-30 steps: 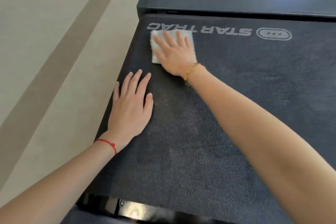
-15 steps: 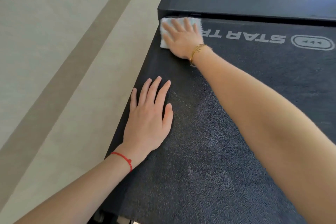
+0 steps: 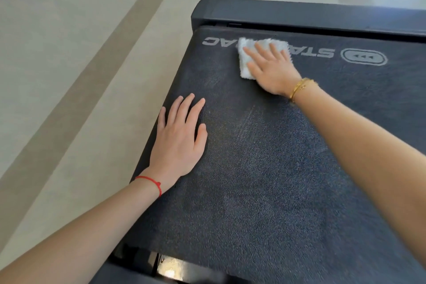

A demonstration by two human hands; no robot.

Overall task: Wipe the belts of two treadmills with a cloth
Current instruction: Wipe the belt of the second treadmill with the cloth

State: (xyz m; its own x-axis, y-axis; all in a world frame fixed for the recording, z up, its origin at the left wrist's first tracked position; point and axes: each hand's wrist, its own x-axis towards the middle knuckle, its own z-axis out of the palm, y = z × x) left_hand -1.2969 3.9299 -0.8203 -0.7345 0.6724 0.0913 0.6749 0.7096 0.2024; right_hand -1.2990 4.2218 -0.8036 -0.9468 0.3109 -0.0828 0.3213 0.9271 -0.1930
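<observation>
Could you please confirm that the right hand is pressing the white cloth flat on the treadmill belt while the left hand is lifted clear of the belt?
Not quite: in the head view the left hand rests flat on the treadmill belt, not lifted. The right hand does press the white cloth flat on the belt.

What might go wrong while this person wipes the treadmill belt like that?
The right hand only presses flat on the small white cloth, so it may bunch or slip out. The cloth lies near the gap under the end cover, where fingertips might catch. The left hand leans by the belt edge and might slide off.
</observation>
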